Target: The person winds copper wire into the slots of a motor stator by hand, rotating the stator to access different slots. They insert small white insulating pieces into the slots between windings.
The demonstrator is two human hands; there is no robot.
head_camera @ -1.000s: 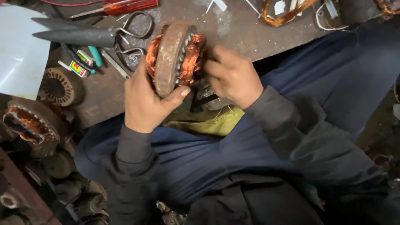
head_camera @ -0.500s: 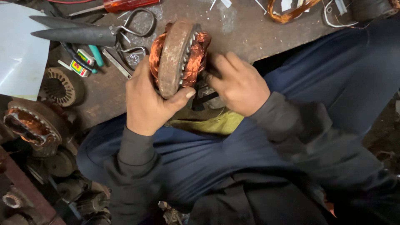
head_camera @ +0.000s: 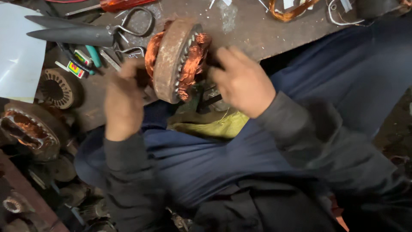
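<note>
The left hand (head_camera: 124,101) has slid off the stator (head_camera: 176,58) face to its rear coil, fingers curled, while the right hand (head_camera: 242,81) grips the opposite windings, steadying it upright at the bench (head_camera: 257,30) edge.

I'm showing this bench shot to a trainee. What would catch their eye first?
The rusty motor stator with bright copper windings, held on edge at the bench's front edge between the left hand and right hand. Next, the big dark shears lying to its left on the bench.
</note>
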